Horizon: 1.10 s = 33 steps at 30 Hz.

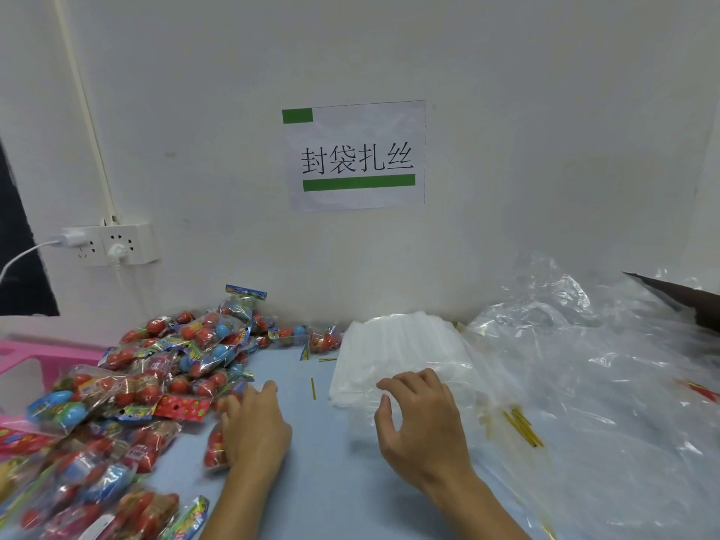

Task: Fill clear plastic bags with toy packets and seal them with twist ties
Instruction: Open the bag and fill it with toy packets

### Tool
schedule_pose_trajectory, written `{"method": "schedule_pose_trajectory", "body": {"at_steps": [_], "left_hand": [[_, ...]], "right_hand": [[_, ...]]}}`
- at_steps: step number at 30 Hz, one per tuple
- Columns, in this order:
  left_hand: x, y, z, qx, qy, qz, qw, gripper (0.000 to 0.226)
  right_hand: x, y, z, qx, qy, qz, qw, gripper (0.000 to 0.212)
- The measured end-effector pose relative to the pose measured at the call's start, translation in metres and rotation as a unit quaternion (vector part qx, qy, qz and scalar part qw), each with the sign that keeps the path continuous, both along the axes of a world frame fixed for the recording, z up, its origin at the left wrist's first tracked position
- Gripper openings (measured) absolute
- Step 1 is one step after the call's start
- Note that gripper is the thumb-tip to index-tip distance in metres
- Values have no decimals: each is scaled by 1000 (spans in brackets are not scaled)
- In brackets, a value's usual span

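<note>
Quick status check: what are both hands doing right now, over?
Left hand on a toy packet at the pile's edge. Right hand open, fingertips at the stack of clear bags. Loose twist tie between them. Nothing blocking.

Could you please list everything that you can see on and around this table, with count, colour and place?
Blue table top: one, across the foreground.
Clear packets of red and blue toy balls: a large pile, too many to count, left side.
Stack of flat clear plastic bags: one stack, whitish, centre right by the wall.
Gold twist ties: a bundle right of the stack; loose ones on the table, one at.
Crumpled clear plastic sheeting: far right.
Pink plastic basket: one, left edge.
White wall socket block: one, two plugs in it.
Paper sign with green bars: one, on the wall.
Left hand: on a packet of red balls.
Right hand: fingers spread over the bag stack's near edge.
</note>
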<state>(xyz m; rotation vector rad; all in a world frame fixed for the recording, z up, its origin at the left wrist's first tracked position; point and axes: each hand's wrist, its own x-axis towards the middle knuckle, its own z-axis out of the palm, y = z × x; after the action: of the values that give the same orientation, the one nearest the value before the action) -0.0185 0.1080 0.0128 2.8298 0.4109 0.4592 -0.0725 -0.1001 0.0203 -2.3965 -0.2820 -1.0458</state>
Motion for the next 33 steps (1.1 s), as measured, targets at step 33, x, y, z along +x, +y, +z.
{"method": "schedule_pose_trajectory", "body": {"at_steps": [33], "left_hand": [[-18,-61,28,-578,-226,-233,749,26]], "right_hand": [[9,6,-7,72,99,109,986,35]]}}
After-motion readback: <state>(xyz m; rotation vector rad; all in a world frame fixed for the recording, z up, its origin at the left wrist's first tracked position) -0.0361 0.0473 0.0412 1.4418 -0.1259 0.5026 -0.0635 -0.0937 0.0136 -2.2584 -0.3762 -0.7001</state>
